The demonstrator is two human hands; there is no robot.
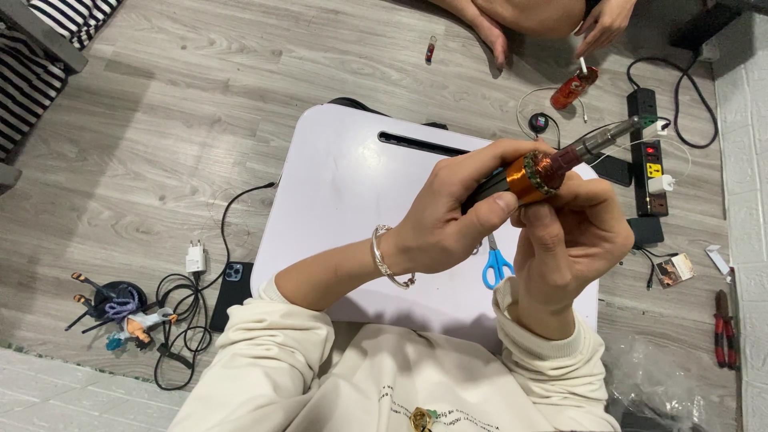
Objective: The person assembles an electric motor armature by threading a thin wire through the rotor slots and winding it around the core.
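two hands meet above a white lap table (336,184), seen from the head camera. the left hand (448,212), a silver bracelet (382,256) on its wrist, is clenched around a motor armature (532,176), thumb pressed against the copper winding. the right hand (572,232) closes on the same part from below, fingers curled just under the winding, while the steel shaft (604,138) pokes out beyond both hands. blue-handled scissors (496,264) lie on the table directly beneath the hands. a power strip (646,152) sits on the floor past the right hand, red pliers (724,328) further to its outer side; another person's hand (604,24) shows well beyond. the work appears to be a close handling of the winding; any next move calls for a steady grip and care with the fine wire.
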